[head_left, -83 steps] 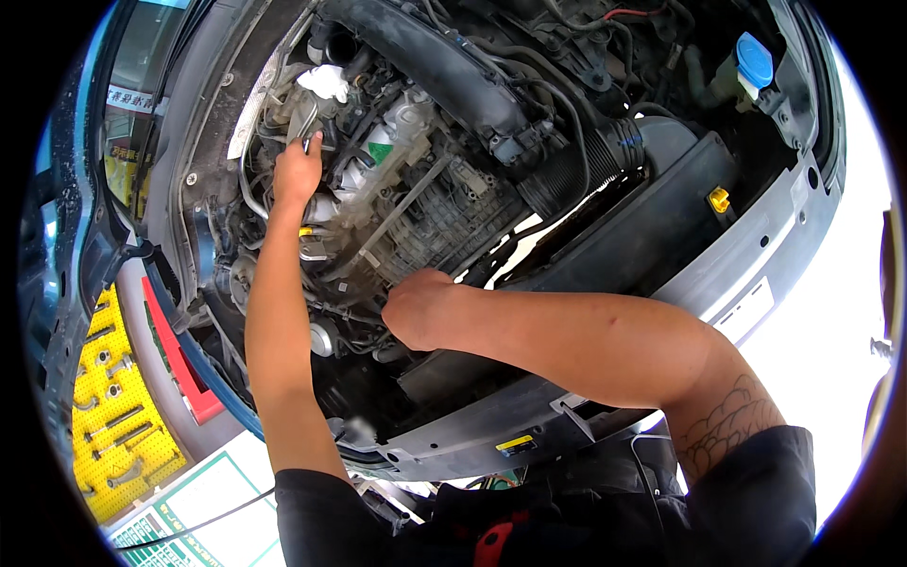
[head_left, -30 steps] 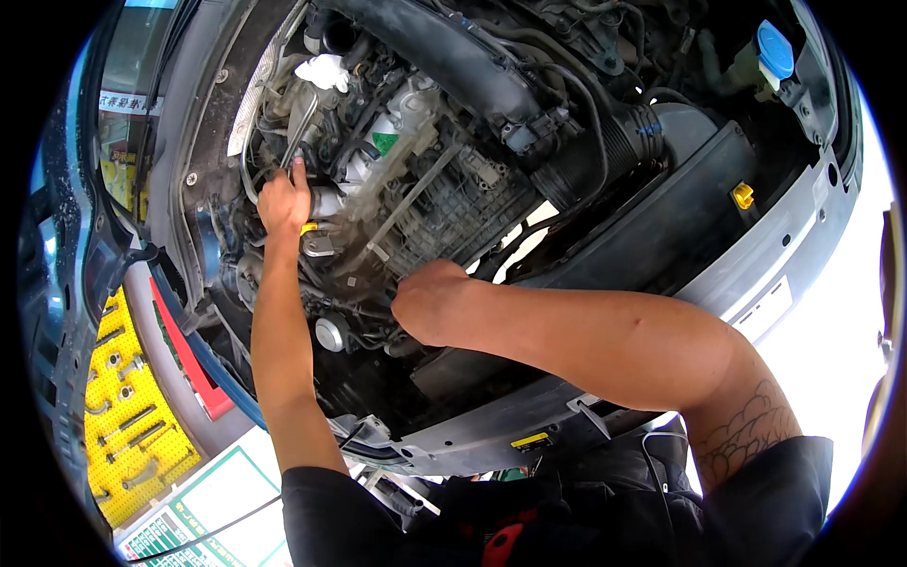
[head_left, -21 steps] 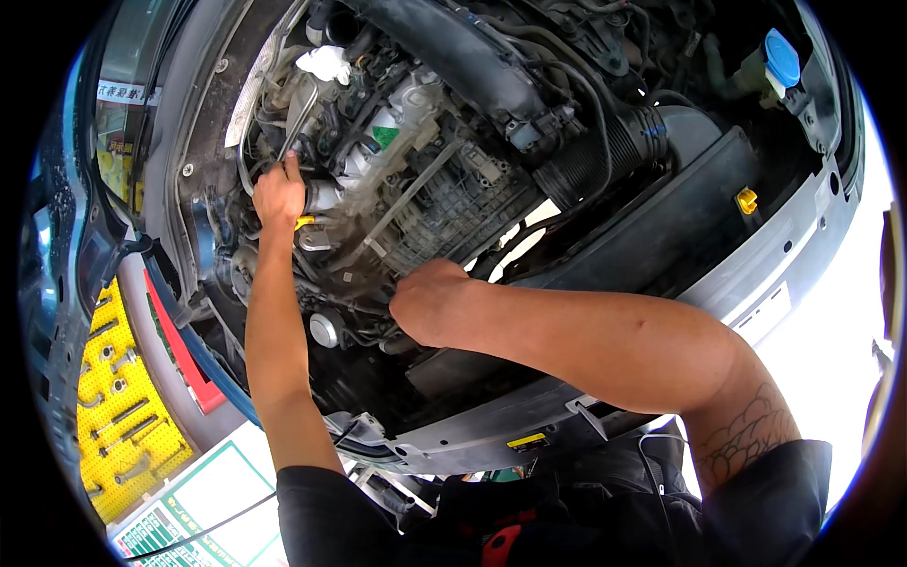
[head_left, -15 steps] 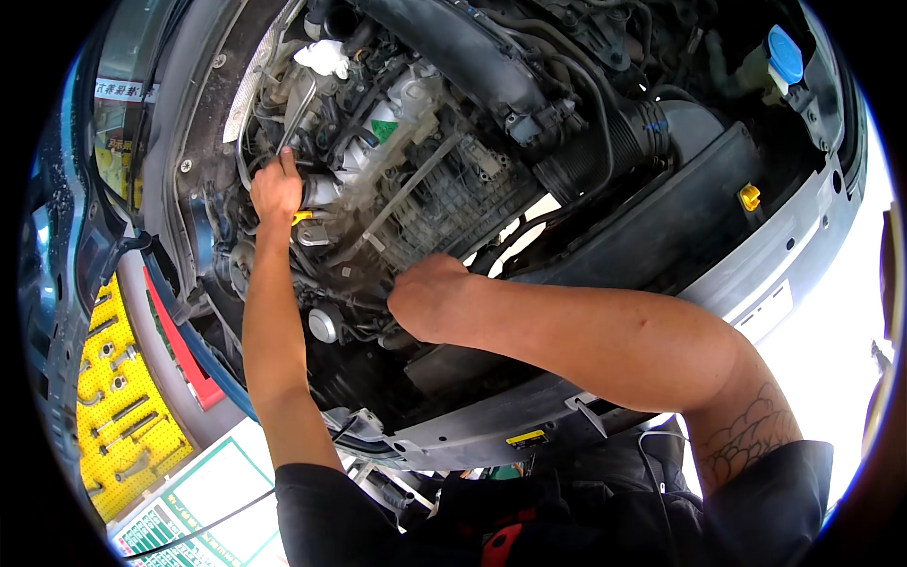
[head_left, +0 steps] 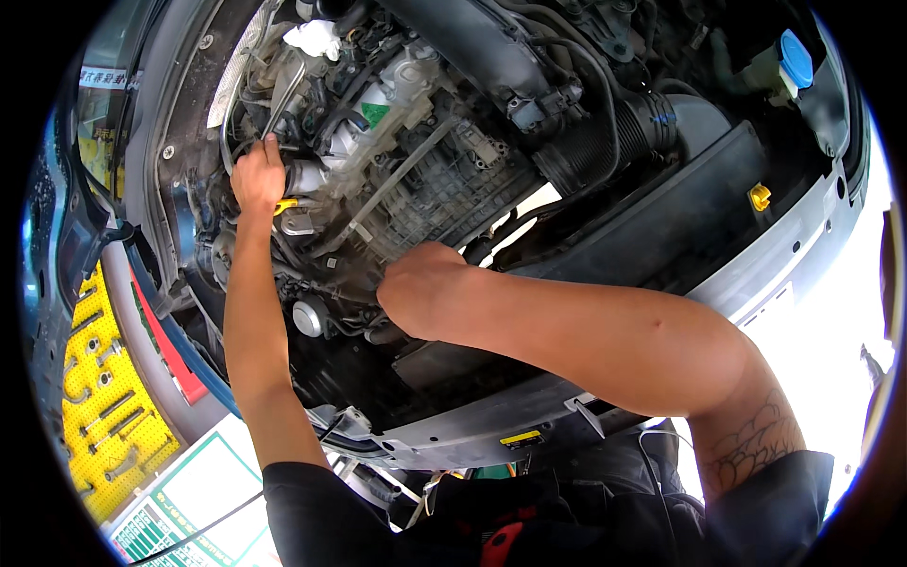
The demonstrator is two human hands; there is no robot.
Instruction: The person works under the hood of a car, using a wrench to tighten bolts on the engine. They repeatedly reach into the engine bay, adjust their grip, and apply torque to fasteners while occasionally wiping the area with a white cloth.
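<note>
My left hand [head_left: 258, 178] reaches into the engine bay, its fingers curled and the thumb pointing up beside the lower end of a bent metal pipe [head_left: 284, 98]. Whatever lies under those fingers is hidden. A yellow dipstick handle [head_left: 286, 205] sticks out just below that hand. Over the near end of the dusty black ribbed engine part [head_left: 416, 213], my right hand [head_left: 422, 286] is bent down in a closed shape. Its fingertips are out of sight beneath it, along with anything they hold. A round silver cap [head_left: 308, 318] lies to its left.
A white cloth or wad [head_left: 314, 39] rests on parts at the back. A ribbed black air hose [head_left: 605, 151] crosses right of centre. Further right are a blue reservoir cap [head_left: 795, 59] and a yellow cap [head_left: 759, 197]. A yellow tool board [head_left: 111, 397] stands left of the car.
The view has shifted slightly, so the engine bay sits a little further left. Both hands stay at about the same spots on the engine.
</note>
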